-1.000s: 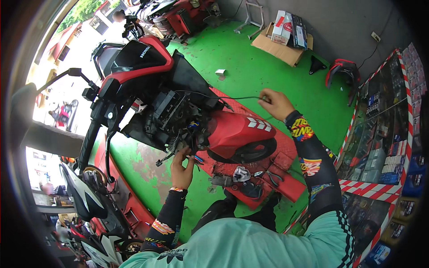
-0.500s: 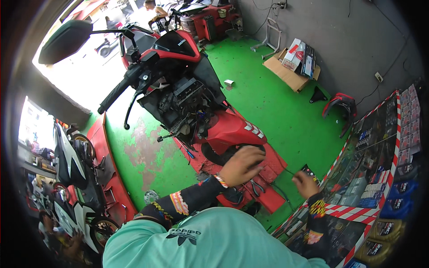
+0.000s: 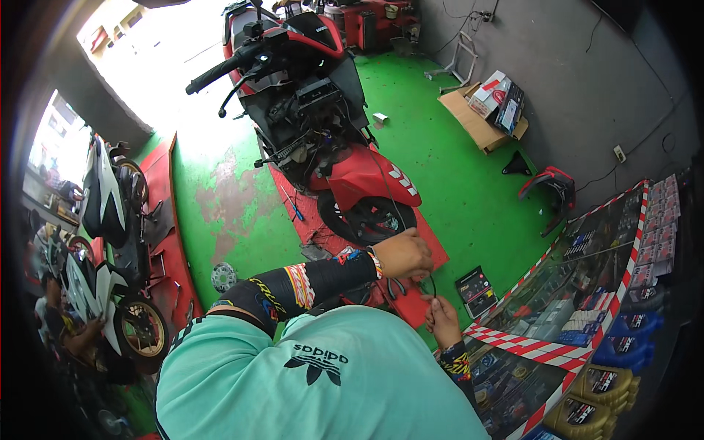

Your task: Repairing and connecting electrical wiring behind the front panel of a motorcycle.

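Observation:
A thin dark cable (image 3: 433,286) runs from the partly stripped front of a red and black scooter (image 3: 345,176), past its front wheel, to my hands. My left hand (image 3: 405,254) is closed on it over the red lift platform (image 3: 429,235), palm down. My right hand (image 3: 444,319), lower and to the right, pinches the cable beside a glass display case. Pliers (image 3: 396,286) lie on the platform just below my left hand, and a blue screwdriver (image 3: 293,205) lies on it left of the wheel.
White and black motorcycles (image 3: 110,286) stand on a red platform at left, a person (image 3: 84,337) beside them. A metal disc (image 3: 224,277) lies on green floor. Cardboard boxes (image 3: 477,117) and a red plastic panel (image 3: 550,187) are by the wall; a striped-edge glass case (image 3: 579,286) and oil bottles fill the right.
My left hand has left the scooter's middle and moved right, below the front wheel. My right hand has come down and toward me with the cable. The view has shifted, showing the scooter higher.

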{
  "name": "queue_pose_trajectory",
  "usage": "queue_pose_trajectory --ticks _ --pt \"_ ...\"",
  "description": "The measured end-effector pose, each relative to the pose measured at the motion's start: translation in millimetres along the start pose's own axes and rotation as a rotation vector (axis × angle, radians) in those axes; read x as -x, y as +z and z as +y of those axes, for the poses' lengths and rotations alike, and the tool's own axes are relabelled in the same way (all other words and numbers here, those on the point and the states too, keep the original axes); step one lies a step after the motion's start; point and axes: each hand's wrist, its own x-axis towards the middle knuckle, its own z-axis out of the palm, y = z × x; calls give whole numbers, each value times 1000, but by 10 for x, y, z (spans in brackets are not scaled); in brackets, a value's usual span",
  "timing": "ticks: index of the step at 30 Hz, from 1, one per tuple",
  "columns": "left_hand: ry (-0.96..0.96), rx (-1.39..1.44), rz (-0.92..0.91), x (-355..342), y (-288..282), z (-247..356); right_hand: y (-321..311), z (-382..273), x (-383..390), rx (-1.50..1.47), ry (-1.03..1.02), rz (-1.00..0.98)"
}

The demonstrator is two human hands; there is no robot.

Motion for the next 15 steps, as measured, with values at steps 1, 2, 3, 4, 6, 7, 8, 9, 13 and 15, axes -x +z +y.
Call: queue_pose_trajectory --ticks 1,2,3,4,6,7,8,9,13,15 --pt "-57 -17 4 -36 -54 19 29 -105 -63 -112 0 -74" --pt "-62 -28 15 -73 -119 29 85 -216 -132 -88 14 -88" --pt "-76 -57 101 -104 -191 29 163 -320 -183 -167 -66 -170" --pt "-111 -83 159 -115 -265 27 252 -425 -227 -246 -158 -251" --pt "-117 -122 328 -109 -419 -3 436 -670 -335 -381 -209 -310" --pt "-135 -125 471 -98 -494 -47 520 -816 -421 -521 -270 -362" --pt "-139 -157 475 -51 -583 -125 596 -987 -546 -509 -276 -366" --pt "-210 -88 568 52 -681 -233 676 -1170 -697 -589 -365 -335" --pt "-521 119 814 623 -862 -705 938 -1978 -1498 -547 -508 -119" --pt "-638 184 913 862 -868 -1034 1117 -2373 -2048 -475 -519 -55"
